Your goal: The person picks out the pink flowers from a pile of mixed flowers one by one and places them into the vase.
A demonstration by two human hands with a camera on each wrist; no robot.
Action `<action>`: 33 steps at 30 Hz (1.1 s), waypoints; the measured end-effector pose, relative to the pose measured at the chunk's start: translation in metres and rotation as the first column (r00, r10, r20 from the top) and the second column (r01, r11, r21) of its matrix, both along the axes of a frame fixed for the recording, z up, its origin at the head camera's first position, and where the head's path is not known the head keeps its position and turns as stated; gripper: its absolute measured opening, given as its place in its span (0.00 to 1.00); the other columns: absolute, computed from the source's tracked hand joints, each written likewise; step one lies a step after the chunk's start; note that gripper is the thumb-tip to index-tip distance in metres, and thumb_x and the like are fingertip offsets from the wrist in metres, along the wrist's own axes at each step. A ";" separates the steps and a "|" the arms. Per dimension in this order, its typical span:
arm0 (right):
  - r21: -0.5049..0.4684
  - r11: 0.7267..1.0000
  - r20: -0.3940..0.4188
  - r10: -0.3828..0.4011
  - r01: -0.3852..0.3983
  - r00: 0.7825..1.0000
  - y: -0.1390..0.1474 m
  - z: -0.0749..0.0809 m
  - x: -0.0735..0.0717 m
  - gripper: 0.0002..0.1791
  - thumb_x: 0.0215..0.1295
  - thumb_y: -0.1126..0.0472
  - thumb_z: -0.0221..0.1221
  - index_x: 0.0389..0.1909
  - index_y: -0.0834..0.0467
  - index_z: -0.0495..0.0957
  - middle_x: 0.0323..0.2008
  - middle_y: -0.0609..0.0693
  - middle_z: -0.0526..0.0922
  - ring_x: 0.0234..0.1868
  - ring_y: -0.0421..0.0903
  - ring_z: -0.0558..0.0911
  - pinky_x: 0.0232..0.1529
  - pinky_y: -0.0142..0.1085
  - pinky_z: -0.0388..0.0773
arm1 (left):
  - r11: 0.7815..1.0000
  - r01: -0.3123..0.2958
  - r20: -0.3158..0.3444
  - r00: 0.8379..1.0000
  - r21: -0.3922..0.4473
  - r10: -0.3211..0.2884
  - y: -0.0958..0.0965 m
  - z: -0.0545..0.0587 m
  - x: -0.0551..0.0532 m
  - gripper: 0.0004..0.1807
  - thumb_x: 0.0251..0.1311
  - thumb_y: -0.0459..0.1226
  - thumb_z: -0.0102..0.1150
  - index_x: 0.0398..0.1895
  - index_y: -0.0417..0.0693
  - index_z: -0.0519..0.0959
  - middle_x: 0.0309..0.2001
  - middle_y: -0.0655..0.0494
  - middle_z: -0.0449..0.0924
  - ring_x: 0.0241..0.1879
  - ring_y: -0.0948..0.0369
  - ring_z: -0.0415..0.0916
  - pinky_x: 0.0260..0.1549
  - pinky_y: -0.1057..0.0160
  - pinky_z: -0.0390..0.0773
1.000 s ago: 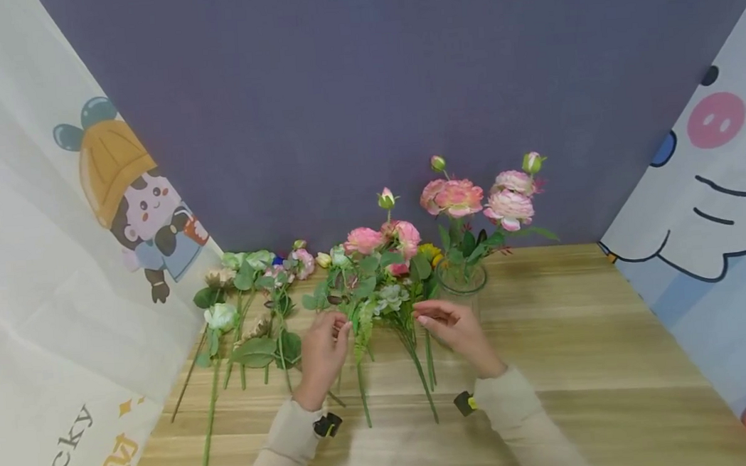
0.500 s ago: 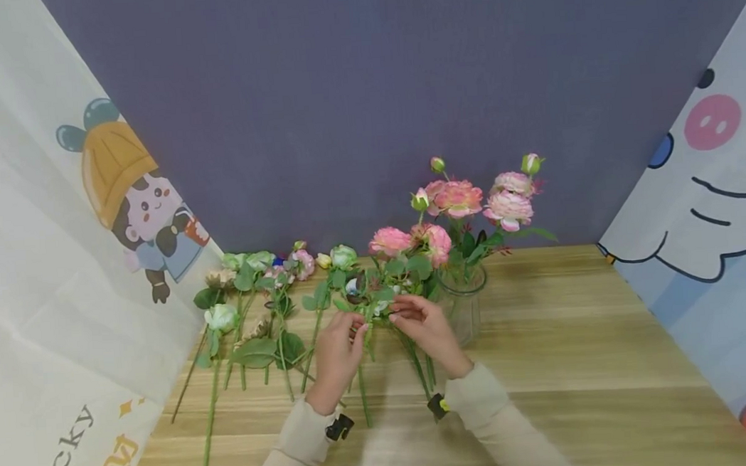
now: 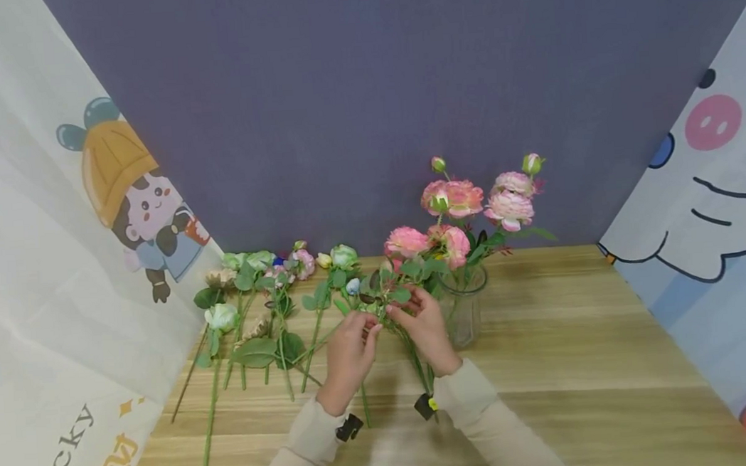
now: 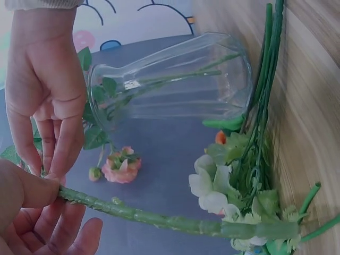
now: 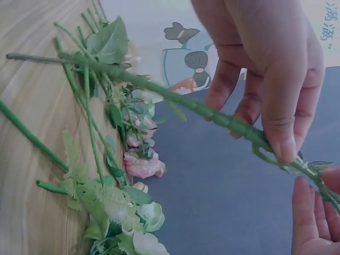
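In the head view my left hand (image 3: 348,356) pinches the green stem (image 5: 196,109) of a pink flower spray (image 3: 407,241) between thumb and fingers. This stem slants down to the left, and its blooms lean right, in front of the vase. Just above the left fingers, my right hand (image 3: 425,329) pinches the upper stem where it branches among leaves. Both hands' fingertips nearly meet, as the left wrist view shows. The clear glass vase (image 3: 464,320) stands right behind the right hand, holding other pink blooms (image 3: 509,207). Below the hands lies a bunch with white flowers (image 4: 210,180).
Several loose stems lie on the wooden table (image 3: 580,363) to the left, among them a pale green rose (image 3: 221,316) with a long stem. A green rose (image 3: 344,256) lies near the back. A dark panel (image 3: 365,105) closes off the table's rear.
The pink spray has shifted right with my left hand, its blooms now overlapping the vase area. My right hand has come left from beside the vase to the stem.
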State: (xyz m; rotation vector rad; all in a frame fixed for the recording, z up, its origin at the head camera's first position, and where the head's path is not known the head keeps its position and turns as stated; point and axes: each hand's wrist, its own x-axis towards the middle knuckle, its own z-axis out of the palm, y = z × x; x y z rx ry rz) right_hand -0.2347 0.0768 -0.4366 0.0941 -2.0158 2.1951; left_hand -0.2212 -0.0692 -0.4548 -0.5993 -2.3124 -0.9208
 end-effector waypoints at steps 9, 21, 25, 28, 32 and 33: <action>-0.243 0.968 -0.012 -0.066 0.061 0.998 -0.003 0.003 -0.001 0.16 0.55 0.79 0.58 0.44 0.72 0.69 0.33 0.47 0.79 0.31 0.38 0.81 0.32 0.29 0.81 | 1.000 0.017 -0.027 0.999 0.006 -0.017 0.007 0.001 -0.001 0.07 0.52 0.31 0.67 0.31 0.42 0.78 0.29 0.54 0.76 0.25 0.62 0.77 0.24 0.72 0.77; -0.275 0.952 -0.040 -0.150 0.134 0.988 -0.002 0.003 -0.001 0.14 0.53 0.81 0.57 0.42 0.75 0.71 0.30 0.47 0.80 0.27 0.38 0.81 0.28 0.28 0.80 | 0.999 0.031 -0.033 0.999 -0.013 -0.032 0.011 0.001 -0.004 0.07 0.52 0.32 0.68 0.32 0.43 0.79 0.29 0.54 0.78 0.25 0.63 0.78 0.23 0.73 0.77; -0.261 0.955 -0.053 -0.160 0.141 0.986 0.000 0.001 -0.002 0.12 0.54 0.80 0.58 0.40 0.74 0.72 0.31 0.47 0.81 0.27 0.37 0.81 0.29 0.28 0.80 | 0.999 0.037 -0.010 0.999 -0.020 -0.037 0.012 0.002 -0.004 0.06 0.52 0.33 0.68 0.32 0.43 0.79 0.30 0.55 0.78 0.25 0.64 0.77 0.23 0.74 0.76; -0.246 0.959 -0.063 -0.162 0.142 0.985 0.002 -0.001 -0.002 0.12 0.54 0.80 0.58 0.40 0.74 0.72 0.31 0.47 0.81 0.27 0.37 0.81 0.29 0.28 0.80 | 0.999 0.045 0.004 0.999 -0.021 -0.045 0.012 0.002 -0.004 0.06 0.52 0.32 0.67 0.32 0.43 0.79 0.29 0.55 0.78 0.25 0.64 0.77 0.23 0.74 0.76; -0.216 0.965 -0.091 -0.172 0.149 0.981 0.003 -0.001 -0.001 0.12 0.53 0.80 0.58 0.40 0.77 0.71 0.30 0.47 0.81 0.25 0.37 0.81 0.28 0.28 0.80 | 0.998 0.066 0.018 0.998 -0.008 -0.066 0.013 0.002 -0.003 0.06 0.52 0.31 0.67 0.32 0.42 0.79 0.29 0.54 0.77 0.25 0.63 0.77 0.24 0.74 0.76; -0.209 0.966 -0.101 -0.176 0.152 0.979 0.003 -0.001 -0.001 0.12 0.53 0.80 0.58 0.40 0.77 0.72 0.30 0.47 0.81 0.25 0.37 0.81 0.28 0.28 0.80 | 0.997 0.073 0.021 0.997 -0.005 -0.073 0.013 0.002 -0.003 0.06 0.52 0.30 0.67 0.32 0.42 0.79 0.29 0.54 0.77 0.26 0.63 0.77 0.24 0.74 0.76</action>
